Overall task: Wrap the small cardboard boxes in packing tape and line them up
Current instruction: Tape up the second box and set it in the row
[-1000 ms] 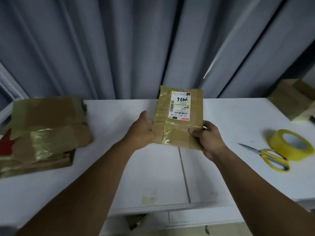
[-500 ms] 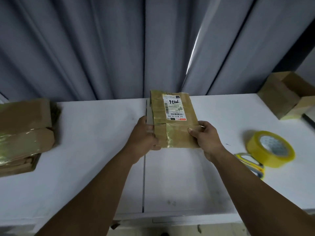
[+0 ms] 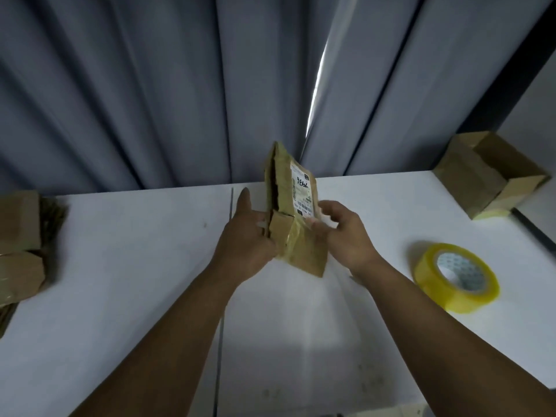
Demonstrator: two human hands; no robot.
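View from a head-worn camera, looking down along two bare forearms to a white tabletop [image 3: 120, 266] set against a grey pleated curtain [image 3: 150, 85]. At the centre, both hands hold one small cardboard box [image 3: 304, 251] above the tabletop, just in front of the curtain. The box stands on end and leans, turned so that its narrow left side faces the camera; a dark gap runs down that side between the flaps. Shiny yellowish tape covers its lower half. A white shipping label [image 3: 303, 194] with handwritten digits and a barcode sits on the upper part of its front face.

The left grip [image 3: 246, 236] holds the box's left side, thumb pointing up and fingers against the lower flap. The right grip [image 3: 346, 236] holds the right edge, thumb on the front face just below the label, fingers loosely curved behind; this hand is slightly blurred.

To the right, well apart from the box, a roll of yellowish packing tape [image 3: 455, 276] lies flat on the tabletop. At the far right corner sits an open cardboard carton [image 3: 484, 173]. At the left edge, a stack of taped boxes [image 3: 19, 245] is partly cut off by the frame. A thin seam [image 3: 231, 197] crosses the tabletop beneath the left forearm
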